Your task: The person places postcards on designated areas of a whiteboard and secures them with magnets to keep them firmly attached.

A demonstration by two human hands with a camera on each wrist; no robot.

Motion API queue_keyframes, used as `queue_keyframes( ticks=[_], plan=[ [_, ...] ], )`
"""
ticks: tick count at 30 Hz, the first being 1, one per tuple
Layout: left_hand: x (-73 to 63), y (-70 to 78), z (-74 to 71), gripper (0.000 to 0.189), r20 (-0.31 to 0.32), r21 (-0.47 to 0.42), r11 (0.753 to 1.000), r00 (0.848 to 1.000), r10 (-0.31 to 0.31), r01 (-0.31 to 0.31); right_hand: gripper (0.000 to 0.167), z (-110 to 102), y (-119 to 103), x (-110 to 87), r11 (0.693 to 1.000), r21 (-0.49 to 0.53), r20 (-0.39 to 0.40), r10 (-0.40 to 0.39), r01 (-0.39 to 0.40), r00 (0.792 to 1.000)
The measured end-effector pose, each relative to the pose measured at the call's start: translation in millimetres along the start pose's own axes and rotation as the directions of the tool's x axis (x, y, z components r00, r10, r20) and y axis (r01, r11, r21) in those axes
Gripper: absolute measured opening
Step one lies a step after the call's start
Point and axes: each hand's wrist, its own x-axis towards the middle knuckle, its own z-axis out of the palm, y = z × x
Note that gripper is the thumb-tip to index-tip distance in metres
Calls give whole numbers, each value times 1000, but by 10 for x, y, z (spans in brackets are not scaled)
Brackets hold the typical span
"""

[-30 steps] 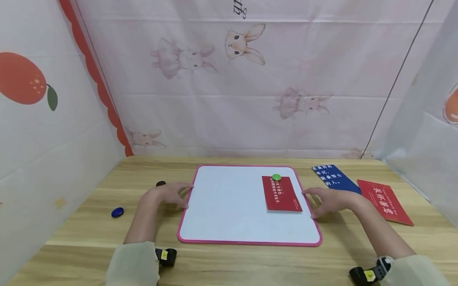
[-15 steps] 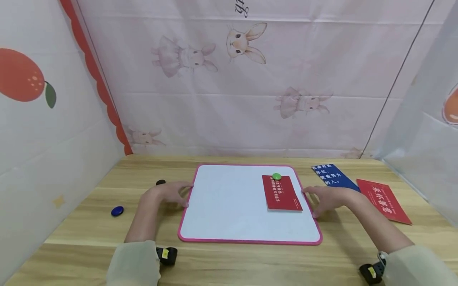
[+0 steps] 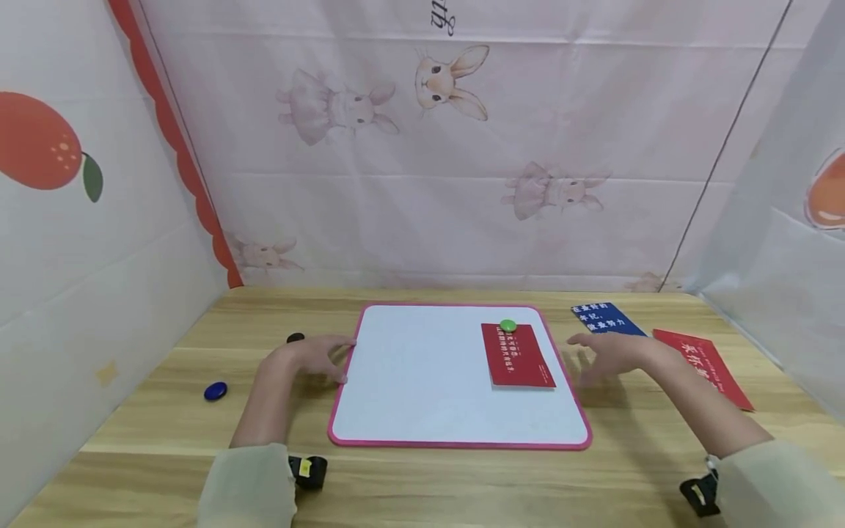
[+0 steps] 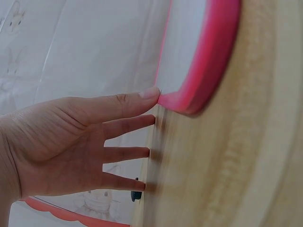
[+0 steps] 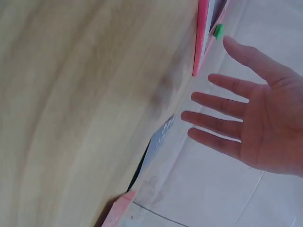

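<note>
A whiteboard [image 3: 409, 381] with a pink frame lies flat on the table. On its right part is a red card [image 3: 521, 363] with white writing, and a round green magnet [image 3: 507, 325] sits at the card's top edge. My left hand [image 3: 313, 357] is at the board's left side; in the left wrist view its thumb touches the pink frame [image 4: 191, 101], and its other fingers extend to the tabletop. My right hand [image 3: 610, 353] hovers just off the right edge, holding nothing. The right wrist view shows its fingers [image 5: 220, 124] spread and straight.
Beyond my right hand lies a blue card [image 3: 604, 318] with white writing, partly covered by the hand in the head view. Another red card [image 3: 719, 370] is farther right. Left of the board are a round blue magnet-like disc [image 3: 215, 391] and a small black one [image 3: 295, 337].
My right hand has come off the board's right edge and moved slightly right and away from me, over the blue card in the head view. My left hand and the board stay put.
</note>
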Motion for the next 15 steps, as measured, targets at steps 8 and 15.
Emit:
queue_keyframes(
  ticks=[8,15],
  plan=[
    [-157,161,-45,76,24,16,1000,1000,10,-10,65,-205,296,-59,996,-63,-132,54,-63,990],
    [-221,240,-59,72,16,14,1000,1000,-16,16,62,-325,662,-171,988,-24,-218,142,-151,966]
  ],
)
